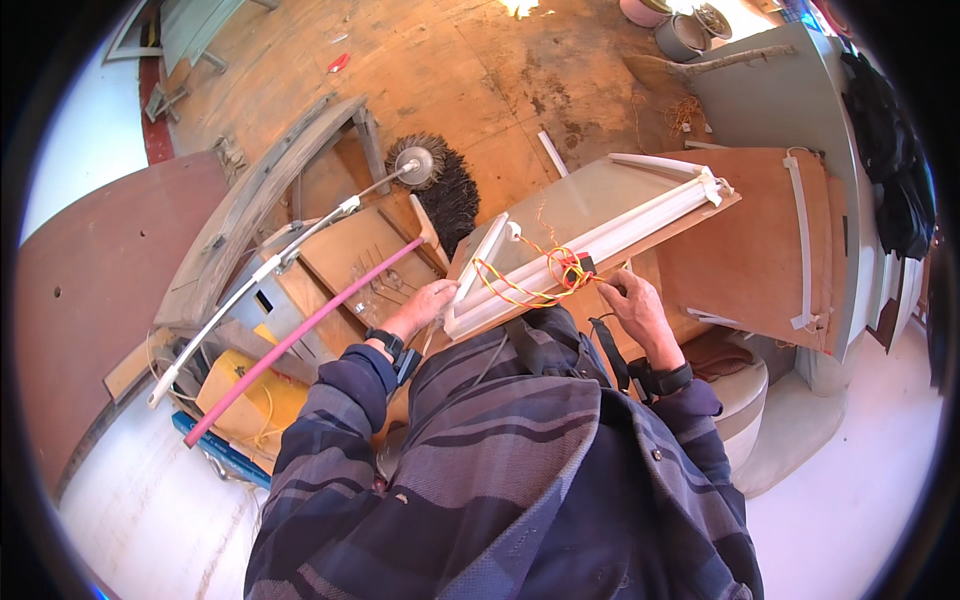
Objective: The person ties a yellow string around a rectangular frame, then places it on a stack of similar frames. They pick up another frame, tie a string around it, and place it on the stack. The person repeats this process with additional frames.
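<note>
1. Two hands work at one white frame lying on a board in front of us, where a tangle of yellow and red wires sits against a small black part.
2. Our right hand has its fingers pinched on the wires just beside the black part.
3. Our left hand rests at the frame's near corner; whether those fingers are clenched on it or only pressing, we cannot tell.
4. Risk, as we judge it: the wires loop over one another, so a hard pull could tighten the tangle or tear a strand from the black part.
5. Risk: the frame overhangs the board's near edge, so it could slide if the left hand lets up.
6. Count: one frame in hand, and one more white strip on the brown panel to the right.
7. Count: one pink rod and one white rod, side by side at our left.
8. Count: one round wire brush on the floor beyond, and two pots far off.
</note>
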Available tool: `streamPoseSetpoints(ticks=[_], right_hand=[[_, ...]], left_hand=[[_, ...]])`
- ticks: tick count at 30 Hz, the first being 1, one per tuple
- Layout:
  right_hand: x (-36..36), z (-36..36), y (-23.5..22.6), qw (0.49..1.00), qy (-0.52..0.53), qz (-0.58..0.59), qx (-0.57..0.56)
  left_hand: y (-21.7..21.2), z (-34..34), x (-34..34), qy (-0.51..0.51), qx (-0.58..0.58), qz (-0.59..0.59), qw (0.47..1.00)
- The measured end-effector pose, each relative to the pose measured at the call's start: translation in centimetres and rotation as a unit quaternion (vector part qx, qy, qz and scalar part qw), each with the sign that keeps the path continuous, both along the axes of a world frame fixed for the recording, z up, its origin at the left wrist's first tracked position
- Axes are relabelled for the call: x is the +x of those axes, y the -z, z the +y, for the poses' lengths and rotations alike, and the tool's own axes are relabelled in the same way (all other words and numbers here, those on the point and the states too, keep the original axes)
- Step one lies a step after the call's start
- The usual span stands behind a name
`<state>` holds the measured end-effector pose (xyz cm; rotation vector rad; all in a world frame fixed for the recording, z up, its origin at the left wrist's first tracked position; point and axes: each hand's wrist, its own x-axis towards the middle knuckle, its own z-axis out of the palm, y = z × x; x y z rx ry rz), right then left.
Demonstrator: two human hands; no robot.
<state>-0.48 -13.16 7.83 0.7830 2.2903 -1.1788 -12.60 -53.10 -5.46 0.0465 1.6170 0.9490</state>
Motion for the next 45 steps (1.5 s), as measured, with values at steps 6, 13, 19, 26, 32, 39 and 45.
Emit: streamPoseSetpoints(ticks=[6,13,19,26,32,39,45], right_hand=[[0.4,0.4,1.0,1.000,0.014,0.000,-0.003],[0.1,0.7,1.6,1.000,0.010,-0.017,-0.006],[-0.5,0.6,1.1,1.000,0.009,-0.021,-0.008],[-0.6,0.6,1.2,1.000,0.006,-0.019,-0.008],[0.4,0.6,2.2,1.000,-0.011,-0.002,0.007],[0.8,0.5,2.3,1.000,-0.004,-0.011,-0.005],[1.0,0.2,2.2,1.000,-0.001,-0.027,-0.011]], left_hand=[[0.7,-1.9,0.6,-0.154,-0.021,-0.121,0.980],[1.9,-2.3,1.0,-0.175,-0.026,-0.147,0.973],[1.5,-2.0,1.2,-0.168,-0.023,-0.078,0.982],[1.3,-2.5,0.9,-0.153,-0.048,-0.043,0.986],[2.4,-4.3,1.2,-0.161,-0.075,-0.048,0.983],[2.0,-5.3,1.4,-0.220,-0.110,-0.089,0.965],[1.6,-5.5,1.9,-0.213,-0.112,-0.115,0.964]])
